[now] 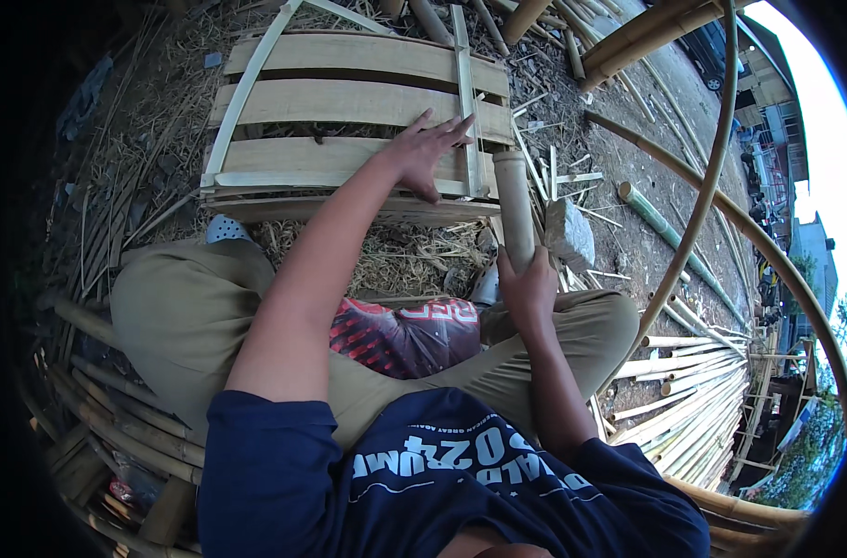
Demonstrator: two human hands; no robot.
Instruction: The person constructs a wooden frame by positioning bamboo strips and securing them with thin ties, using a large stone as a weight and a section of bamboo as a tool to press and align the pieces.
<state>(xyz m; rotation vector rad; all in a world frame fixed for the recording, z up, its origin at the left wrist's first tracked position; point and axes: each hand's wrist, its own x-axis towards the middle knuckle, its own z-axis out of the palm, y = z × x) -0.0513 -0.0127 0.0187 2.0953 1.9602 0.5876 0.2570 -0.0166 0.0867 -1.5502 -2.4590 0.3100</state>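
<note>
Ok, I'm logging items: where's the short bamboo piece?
Right of centre in the head view, the bamboo piece is in the right hand, between the slatted panel and the pale block.

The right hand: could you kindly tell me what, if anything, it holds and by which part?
The right hand holds a short bamboo piece by its near end.

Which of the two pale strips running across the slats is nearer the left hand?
The right-end strip: the left hand overlaps it in this view, while the left-end strip lies well clear of that hand.
</note>
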